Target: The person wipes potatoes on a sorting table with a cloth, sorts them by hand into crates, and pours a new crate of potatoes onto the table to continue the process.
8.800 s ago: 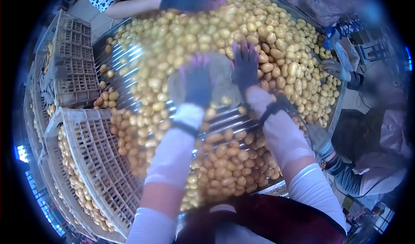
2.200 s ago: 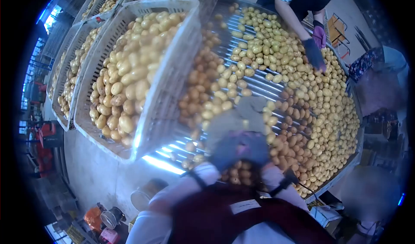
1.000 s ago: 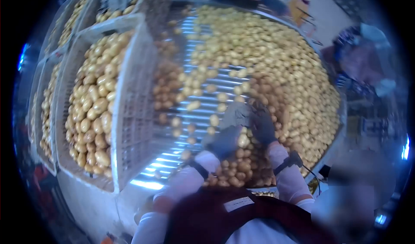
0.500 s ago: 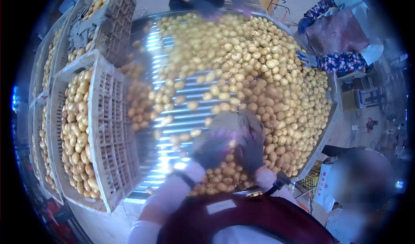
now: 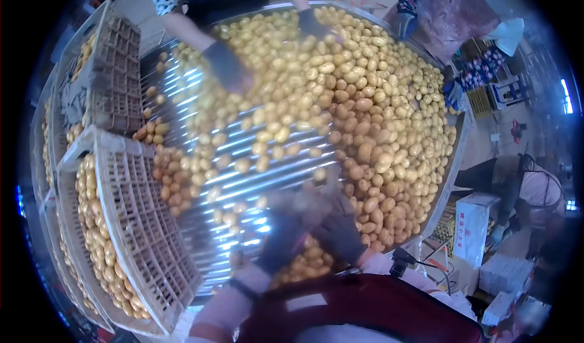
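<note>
Many potatoes (image 5: 371, 142) cover a slatted metal sorting table (image 5: 225, 185), heaped most thickly on its right half. At the near edge, my left hand (image 5: 280, 233), gloved in dark grey, is over the metal slats and smeared by motion. Close beside it, my right hand (image 5: 337, 233), in the same kind of glove, rests at the near edge of the heap. A few potatoes lie between and below the two hands. Blur hides the fingers of both, and I cannot make out what they hold.
Plastic crates (image 5: 143, 221) of potatoes line the left side. Across the table, a co-worker's gloved hands (image 5: 225, 66) reach into the potatoes. Another co-worker in floral sleeves (image 5: 483, 69) stands at the right. White cartons (image 5: 474, 227) and a bending person are at lower right.
The view has shifted. The co-worker opposite has reached further over the table, one hand towards the left. My hands remain near each other at the near edge, and my right hand shows more clearly.
</note>
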The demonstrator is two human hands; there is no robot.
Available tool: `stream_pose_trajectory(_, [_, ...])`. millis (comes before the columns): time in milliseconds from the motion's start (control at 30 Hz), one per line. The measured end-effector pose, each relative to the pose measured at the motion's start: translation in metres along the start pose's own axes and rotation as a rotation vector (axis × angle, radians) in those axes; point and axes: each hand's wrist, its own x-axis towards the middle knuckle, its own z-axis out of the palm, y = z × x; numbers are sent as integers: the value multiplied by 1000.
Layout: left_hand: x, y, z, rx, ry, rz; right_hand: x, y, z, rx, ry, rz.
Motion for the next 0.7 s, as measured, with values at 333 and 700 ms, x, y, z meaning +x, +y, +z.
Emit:
stream_pose_trajectory(333, [91, -86, 33, 253, 82, -331, 178, 81, 79, 89, 565, 376])
stream_pose_trajectory(700, [-50, -40, -1, 263, -18, 131, 14, -26, -63, 46, 168, -145])
